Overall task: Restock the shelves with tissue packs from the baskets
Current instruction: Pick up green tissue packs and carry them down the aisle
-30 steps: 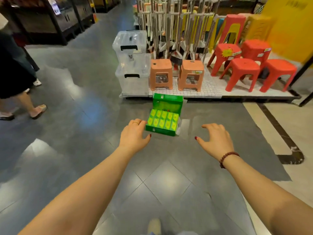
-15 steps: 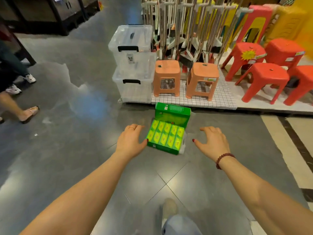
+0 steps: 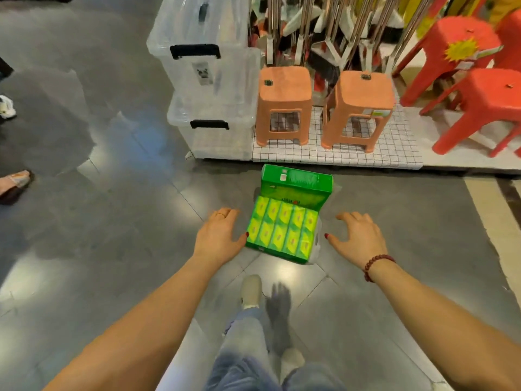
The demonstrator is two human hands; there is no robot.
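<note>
- Head view showed me closer to the green box (image 3: 296,180) of tissue packs (image 3: 282,228) than a second before, and it filled more of the picture as I stepped in.
- The box lay on the grey floor (image 3: 112,249) with its lid flap up, just in front of the display platform (image 3: 394,153).
- My left hand (image 3: 218,235) had closed in on the box's left edge. The thumb was at the near corner, touching or nearly so; I could not tell which.
- My right hand (image 3: 356,238) had come in too, its thumb just beside the right side.
- Both hands were spread, fingers loosely bent, holding nothing.
- I judged the lift was next; no pack had reached a shelf yet.
</note>
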